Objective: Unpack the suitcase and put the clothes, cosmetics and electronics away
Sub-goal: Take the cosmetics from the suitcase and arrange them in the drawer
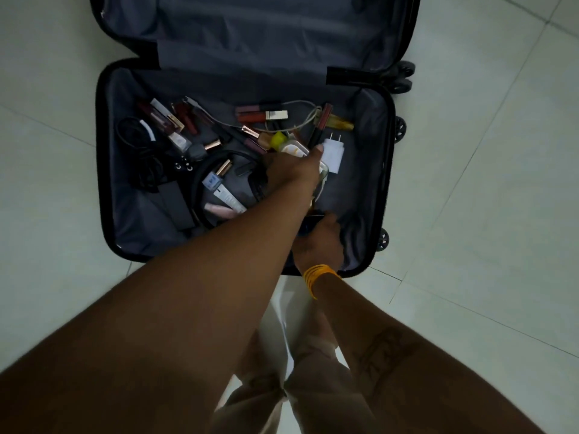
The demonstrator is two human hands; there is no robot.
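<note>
Both hands work inside the open black hard-shell suitcase (103, 170) on pale tiles — left hand (291, 169) grasping a white-capped container at twelve o'clock, right hand (319, 242) clutching a dark object at five o'clock, apparently gathering cosmetics.

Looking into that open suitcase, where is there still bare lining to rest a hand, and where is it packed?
Bare lining shows in the suitcase near-left corner, below the black cables, and along the right wall beside the white charger. The raised lid half holds nothing visible. The far-left and middle are crowded with lipsticks and tubes, where the left hand reaches.
</note>
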